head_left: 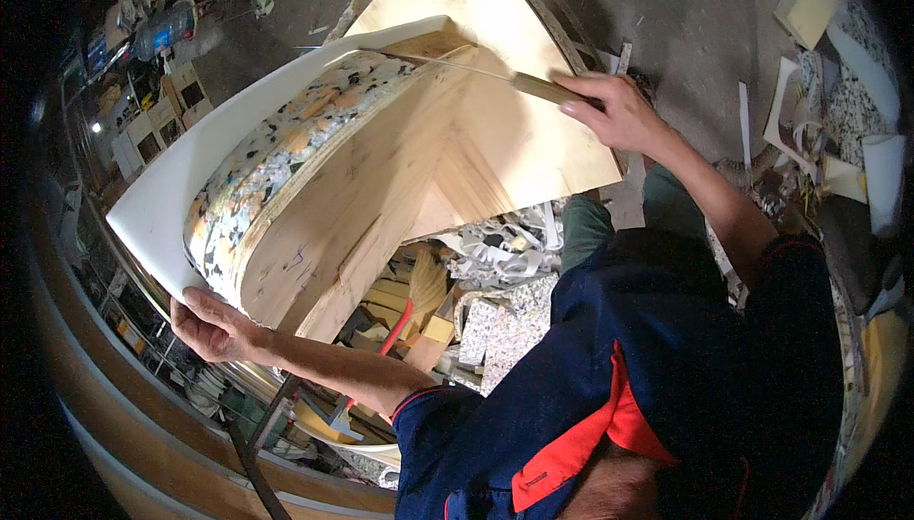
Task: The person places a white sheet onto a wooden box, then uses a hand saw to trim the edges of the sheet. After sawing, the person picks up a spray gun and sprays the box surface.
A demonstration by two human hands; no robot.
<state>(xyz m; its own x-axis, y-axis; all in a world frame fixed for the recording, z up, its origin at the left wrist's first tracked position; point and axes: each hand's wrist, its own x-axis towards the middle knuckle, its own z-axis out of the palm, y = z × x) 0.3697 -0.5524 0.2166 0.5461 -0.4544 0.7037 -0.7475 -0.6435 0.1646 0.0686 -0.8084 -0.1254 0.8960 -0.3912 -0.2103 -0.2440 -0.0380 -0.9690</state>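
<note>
**Long knife [547, 90] held at the far end of a foam-lined wooden frame [309, 225]**

Heaped foam scraps [500, 234] are seen below the near edge of the pale wooden tabletop [576, 134], and more offcuts [857, 106] are piled at the far right. A red-handled tool [396, 330] is partly buried among wood and foam pieces [433, 331] under the frame. At the upper left, a clear plastic bottle [173, 32] is placed well apart from the work. The blade's way is bordered by the white sheet [162, 182], which is curved around the outer side of the speckled foam layer [276, 144]; that layer is backed by the frame.

The knife's brown handle is grasped in the right grip [617, 109]. From there the thin blade is pointed leftward over the tabletop to the upper end of the speckled layer; whether the foam is being cut cannot be told. The left grip [213, 326] is set against the lower end of the white sheet, its thumb uppermost; how firmly the fingers are closed cannot be told.

One knife, one white sheet, one speckled layer, one frame, one bottle and one red-handled tool are counted; the scraps are overlapped too closely for a count.
</note>
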